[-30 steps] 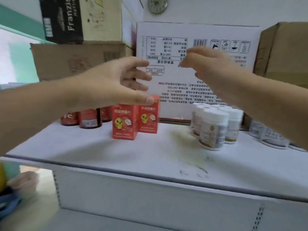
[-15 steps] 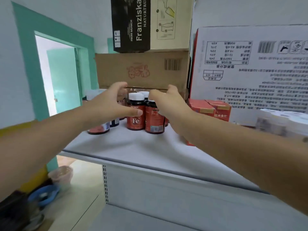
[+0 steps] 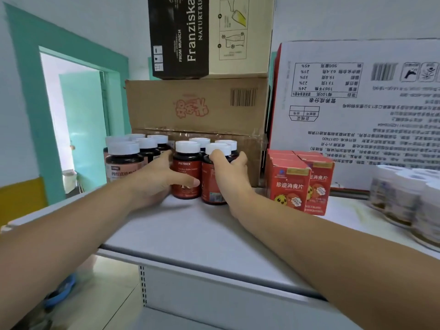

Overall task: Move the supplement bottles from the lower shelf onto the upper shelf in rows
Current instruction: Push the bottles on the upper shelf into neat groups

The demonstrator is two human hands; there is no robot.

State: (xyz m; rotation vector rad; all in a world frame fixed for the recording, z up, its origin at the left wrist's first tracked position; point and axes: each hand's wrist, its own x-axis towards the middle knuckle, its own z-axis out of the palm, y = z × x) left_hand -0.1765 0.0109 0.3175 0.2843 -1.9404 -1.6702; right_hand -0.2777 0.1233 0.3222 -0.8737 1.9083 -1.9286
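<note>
Several red supplement bottles with white caps stand in a tight group at the back of the grey upper shelf point(image 3: 190, 234). My left hand point(image 3: 154, 177) wraps the front left red bottle point(image 3: 187, 167), thumb across its label and fingers behind it. My right hand point(image 3: 231, 172) grips the front right red bottle point(image 3: 209, 186) just under its cap. Both bottles stand upright on the shelf, touching each other. Two more white-capped bottles point(image 3: 226, 144) stand right behind them.
Dark bottles with pink labels point(image 3: 123, 163) stand just left of my left hand. Red boxes point(image 3: 289, 184) sit to the right, and white bottles point(image 3: 404, 198) further right. A brown carton point(image 3: 195, 108) and a white carton point(image 3: 357, 103) wall off the back. A teal doorway point(image 3: 78, 115) is at the left.
My view swung left from the red boxes and white bottles to the red bottles. Both hands moved forward from open in the air and closed on the two front red bottles.
</note>
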